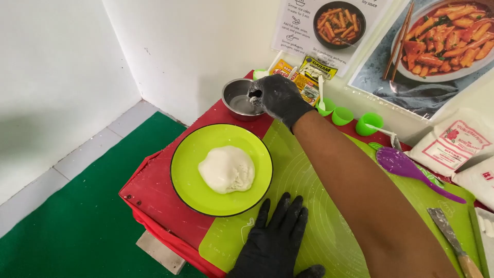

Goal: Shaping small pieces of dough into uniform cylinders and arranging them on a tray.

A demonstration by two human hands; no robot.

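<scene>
A small table with a red cover (154, 185) stands in a white corner, with green carpet (87, 226) on the floor beside it. A soft, light green baking mat (329, 226) lies on the red cover.

At the back, near the wall, sits a small round metal bowl (235, 100). It is shiny and has a little clear water in it. The right hand (278, 98), in a black glove dusted with white flour, reaches across into this bowl. Its fingers are bunched together over the water, but I cannot tell if they pinch anything.

In front of the bowl is a round, bright green plate (190, 170) with a dark rim. A smooth, soft white lump of dough (227, 169) sits in the middle of it.

The left hand (275, 239), also in a black glove, lies flat on the mat just beside the plate, fingers spread out, holding nothing.

Further right are three little green cups (350, 117), some small yellow packets (303, 77) by the wall, a purple plastic spoon (406, 167), a metal scraper with a wooden handle (453, 239) and white flour bags (455, 146). Food pictures (411, 41) hang on the wall.
</scene>
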